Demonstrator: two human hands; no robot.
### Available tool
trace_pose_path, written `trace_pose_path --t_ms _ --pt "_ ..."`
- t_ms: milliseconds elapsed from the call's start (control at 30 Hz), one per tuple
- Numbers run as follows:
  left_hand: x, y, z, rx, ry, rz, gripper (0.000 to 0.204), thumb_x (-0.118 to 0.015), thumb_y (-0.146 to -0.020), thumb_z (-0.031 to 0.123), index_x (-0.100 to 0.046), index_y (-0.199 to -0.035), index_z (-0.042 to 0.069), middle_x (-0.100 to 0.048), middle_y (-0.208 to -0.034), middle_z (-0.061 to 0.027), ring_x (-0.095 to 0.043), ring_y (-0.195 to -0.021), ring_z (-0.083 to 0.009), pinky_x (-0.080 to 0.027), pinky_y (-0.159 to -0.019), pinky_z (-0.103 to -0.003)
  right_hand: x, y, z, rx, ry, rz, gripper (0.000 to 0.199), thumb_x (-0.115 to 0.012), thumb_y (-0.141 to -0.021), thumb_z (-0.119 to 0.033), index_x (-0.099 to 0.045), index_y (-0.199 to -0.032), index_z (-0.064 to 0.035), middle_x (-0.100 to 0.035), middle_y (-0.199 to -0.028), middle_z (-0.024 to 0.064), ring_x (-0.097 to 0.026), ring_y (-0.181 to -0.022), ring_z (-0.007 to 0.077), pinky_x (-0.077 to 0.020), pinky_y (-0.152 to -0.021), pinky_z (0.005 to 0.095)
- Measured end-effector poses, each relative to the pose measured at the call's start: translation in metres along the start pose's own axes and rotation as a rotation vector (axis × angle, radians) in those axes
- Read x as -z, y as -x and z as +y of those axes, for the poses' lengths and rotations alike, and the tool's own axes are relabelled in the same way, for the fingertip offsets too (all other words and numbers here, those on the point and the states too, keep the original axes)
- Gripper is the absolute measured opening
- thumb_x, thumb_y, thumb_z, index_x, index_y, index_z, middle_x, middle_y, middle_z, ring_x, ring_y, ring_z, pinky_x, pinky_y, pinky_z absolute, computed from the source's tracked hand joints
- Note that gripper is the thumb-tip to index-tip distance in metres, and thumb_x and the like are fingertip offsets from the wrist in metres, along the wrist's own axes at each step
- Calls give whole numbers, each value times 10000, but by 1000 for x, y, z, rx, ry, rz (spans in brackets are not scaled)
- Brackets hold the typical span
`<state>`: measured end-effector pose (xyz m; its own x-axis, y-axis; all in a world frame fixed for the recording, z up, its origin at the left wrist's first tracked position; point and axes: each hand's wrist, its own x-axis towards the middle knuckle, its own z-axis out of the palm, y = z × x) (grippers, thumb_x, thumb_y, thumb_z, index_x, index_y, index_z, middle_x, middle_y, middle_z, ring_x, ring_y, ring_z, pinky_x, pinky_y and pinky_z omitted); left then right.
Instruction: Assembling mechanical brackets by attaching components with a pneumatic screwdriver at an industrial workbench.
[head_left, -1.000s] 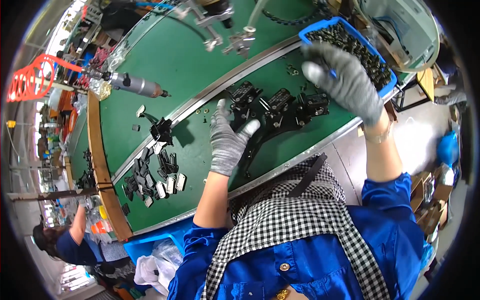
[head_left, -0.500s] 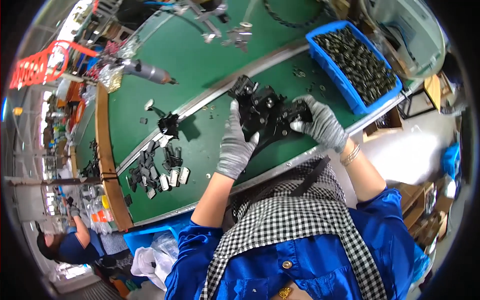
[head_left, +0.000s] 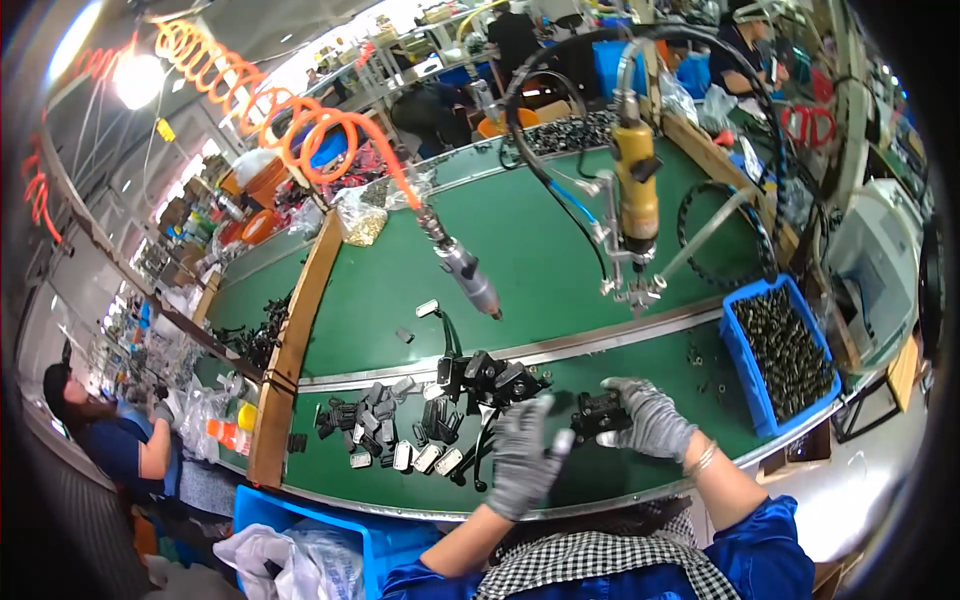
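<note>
My right hand (head_left: pixel 655 425), in a grey knit glove, grips a small black mechanical part (head_left: pixel 598 416) above the green bench. To its left, my left hand (head_left: pixel 522 458), in a matching glove, holds nothing and has its fingers apart, slightly blurred. Just beyond its fingertips lies a cluster of black assemblies (head_left: pixel 485 378) with thin levers hanging toward the bench's near edge. Left of that cluster is a loose pile of small black pieces (head_left: pixel 375 415), with several white-faced rectangular pieces (head_left: pixel 425 458) in front.
A blue bin (head_left: pixel 757 378) full of small dark metal parts stands at right. A grey pneumatic driver (head_left: pixel 468 280) hangs from an orange coiled hose; a yellow drill tool (head_left: pixel 637 185) is mounted behind. A metal rail (head_left: pixel 590 343) crosses the bench, and a wooden bar (head_left: pixel 300 360) borders its left.
The view has tilted up. Both hands were on a black assembly; now my left hand is off it, black assemblies lie by the pile, and only my right hand holds a part.
</note>
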<state>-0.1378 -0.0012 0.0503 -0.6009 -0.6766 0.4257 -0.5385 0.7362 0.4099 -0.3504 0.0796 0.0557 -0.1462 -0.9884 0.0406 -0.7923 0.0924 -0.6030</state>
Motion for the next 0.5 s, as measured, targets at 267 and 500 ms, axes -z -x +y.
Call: trace_pose_path --t_ms 267,500 --pt "-73 -3 2 97 211 -10 564 -758 -810 351 -557 -1222 23 -562 -1116 -192 -528 -1015 -369 -447 -912 -467 29 -118 -104 112 -241 177 905 -789 -815 -223 -245 -1512 -31 -451 -1457 193 -424 -1377 301 -346 -1149 384" --pt "-71 6 2 134 314 -74 606 -764 -791 319 -541 -1295 66 -532 -1158 -203 -524 -1060 -364 -457 -901 -464 -36 -255 -115 321 -952 75 889 -770 -850 -216 -219 -1524 -34 -523 -1390 148 -486 -1307 250 -320 -1147 358"
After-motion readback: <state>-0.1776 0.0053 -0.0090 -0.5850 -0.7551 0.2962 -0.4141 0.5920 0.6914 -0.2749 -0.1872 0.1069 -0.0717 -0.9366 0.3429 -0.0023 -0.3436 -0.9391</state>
